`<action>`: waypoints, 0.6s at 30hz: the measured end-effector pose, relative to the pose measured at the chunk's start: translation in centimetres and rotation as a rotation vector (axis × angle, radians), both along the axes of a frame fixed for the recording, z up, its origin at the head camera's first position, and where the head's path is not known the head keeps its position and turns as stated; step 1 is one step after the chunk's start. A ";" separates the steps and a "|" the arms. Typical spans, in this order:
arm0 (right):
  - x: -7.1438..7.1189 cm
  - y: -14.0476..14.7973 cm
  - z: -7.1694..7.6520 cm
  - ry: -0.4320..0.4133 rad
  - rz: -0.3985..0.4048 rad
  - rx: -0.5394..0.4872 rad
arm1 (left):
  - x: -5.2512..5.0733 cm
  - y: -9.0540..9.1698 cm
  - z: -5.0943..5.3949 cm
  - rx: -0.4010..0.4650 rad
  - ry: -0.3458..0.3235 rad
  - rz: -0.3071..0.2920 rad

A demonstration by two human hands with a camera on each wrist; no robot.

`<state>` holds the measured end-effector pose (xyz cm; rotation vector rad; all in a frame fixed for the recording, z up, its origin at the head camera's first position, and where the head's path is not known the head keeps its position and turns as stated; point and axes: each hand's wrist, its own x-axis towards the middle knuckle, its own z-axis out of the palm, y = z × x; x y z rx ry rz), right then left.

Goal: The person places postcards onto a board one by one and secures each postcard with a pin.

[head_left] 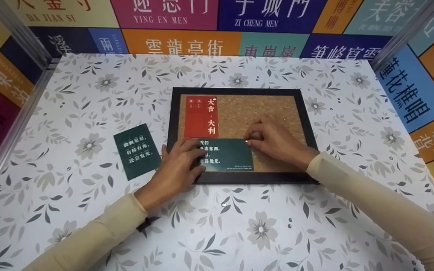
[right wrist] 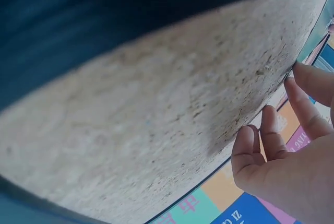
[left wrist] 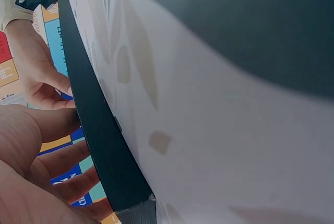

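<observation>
A cork board [head_left: 262, 109] in a black frame lies on the table. Pinned near its upper left is a red card [head_left: 201, 124] with a white pushpin at the top. Below that card, a dark green card [head_left: 228, 156] with white writing lies lengthwise across the cork. My left hand [head_left: 177, 165] rests on its left end and the frame edge, fingers spread, covering part of the writing. At the green card's upper right corner my right hand [head_left: 271, 139] pinches a tiny white pushpin [head_left: 246, 141] between thumb and forefinger; the other fingers curve over the cork.
A second green card [head_left: 137, 151] lies tilted on the floral tablecloth [head_left: 89, 210], left of the board. A small white pin [head_left: 223, 204] sits in front of the frame. Panels with coloured lettering [head_left: 183, 41] stand behind and at both sides.
</observation>
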<state>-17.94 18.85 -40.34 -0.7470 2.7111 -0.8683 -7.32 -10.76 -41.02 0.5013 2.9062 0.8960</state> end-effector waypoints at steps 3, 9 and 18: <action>0.1 0.3 0.0 0.005 0.010 -0.005 | -0.1 0.0 0.0 -0.004 0.001 -0.005; 0.0 0.8 0.0 0.052 0.065 0.005 | -0.1 0.0 -0.1 -0.015 0.019 -0.010; 0.2 1.1 -0.1 0.019 0.063 0.010 | 0.0 -0.2 -0.2 0.003 0.035 -0.024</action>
